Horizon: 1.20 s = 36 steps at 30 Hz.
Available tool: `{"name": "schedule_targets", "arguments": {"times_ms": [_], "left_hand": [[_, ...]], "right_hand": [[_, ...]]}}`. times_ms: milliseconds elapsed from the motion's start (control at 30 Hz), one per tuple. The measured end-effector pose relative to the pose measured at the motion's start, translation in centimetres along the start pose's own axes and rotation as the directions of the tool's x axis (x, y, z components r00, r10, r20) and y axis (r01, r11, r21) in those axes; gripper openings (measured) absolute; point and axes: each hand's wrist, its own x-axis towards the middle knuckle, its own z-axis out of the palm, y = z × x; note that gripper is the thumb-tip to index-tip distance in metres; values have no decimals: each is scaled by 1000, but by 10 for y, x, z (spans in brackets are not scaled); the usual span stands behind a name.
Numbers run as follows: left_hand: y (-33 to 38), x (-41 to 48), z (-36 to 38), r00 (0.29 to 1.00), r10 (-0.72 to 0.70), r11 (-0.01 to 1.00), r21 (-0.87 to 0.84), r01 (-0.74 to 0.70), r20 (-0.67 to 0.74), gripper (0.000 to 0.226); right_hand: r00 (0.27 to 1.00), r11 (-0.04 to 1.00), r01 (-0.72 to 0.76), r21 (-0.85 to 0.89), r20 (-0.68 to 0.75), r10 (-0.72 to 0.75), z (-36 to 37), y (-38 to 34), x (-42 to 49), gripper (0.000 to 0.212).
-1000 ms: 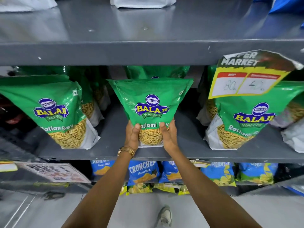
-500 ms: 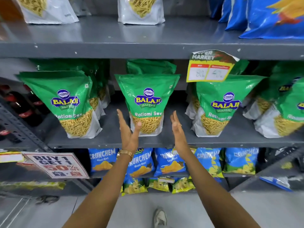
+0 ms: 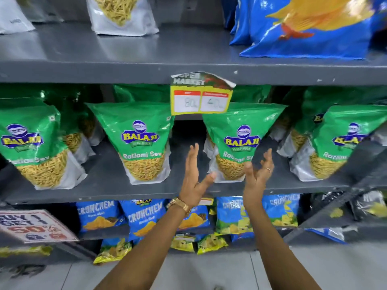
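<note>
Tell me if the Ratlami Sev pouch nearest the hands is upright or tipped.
Upright: the Ratlami Sev pouch stands on its base, green top uppermost.

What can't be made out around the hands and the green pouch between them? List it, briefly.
Head view only:
Ratlami Sev pouch: lower right corner hidden by the right hand; touch or gap unclear.
Price tag: red header print too small.
Offer sign: cut by left edge, blurred.
Blue bag: name cut by top edge.
</note>
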Motion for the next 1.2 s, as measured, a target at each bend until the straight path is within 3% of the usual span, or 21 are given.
{"name": "schedule_targets", "arguments": {"times_ms": [133, 233, 367, 467, 700, 867, 1100, 1200], "left_hand": [[0, 41, 36, 988, -153, 984, -96, 149, -32, 111], [-9, 64, 52, 974, -221, 961, -178, 211, -43, 106], [-20, 73, 71, 964, -259, 947, -209, 242, -57, 104], [-21, 71, 84, 945, -297, 937, -234, 260, -141, 94], [-10, 68, 89, 921, -339, 932, -202, 300, -194, 104], [-19, 69, 76, 895, -360, 928, -196, 316, -262, 95], [-25, 72, 73, 910, -337, 930, -237, 282, -240, 68], [-28, 73, 69, 919, -335, 925, -258, 279, -208, 71]], "right_hand": [[966, 998, -59, 38, 255, 48, -7, 19, 51, 127], [878, 989, -146, -1, 461, 130, -13, 36, 80, 117], [761, 968, -248, 33, 625, 174, -19, 44, 94, 120], [752, 964, -261, 58, 639, 165, -23, 46, 98, 119], [768, 962, -268, 45, 613, 185, -22, 51, 95, 118], [791, 969, -247, 0, 578, 202, -9, 43, 82, 114], [820, 957, -291, 15, 518, 241, -3, 41, 78, 114], [816, 957, -288, 22, 528, 234, -1, 37, 74, 112]]}}
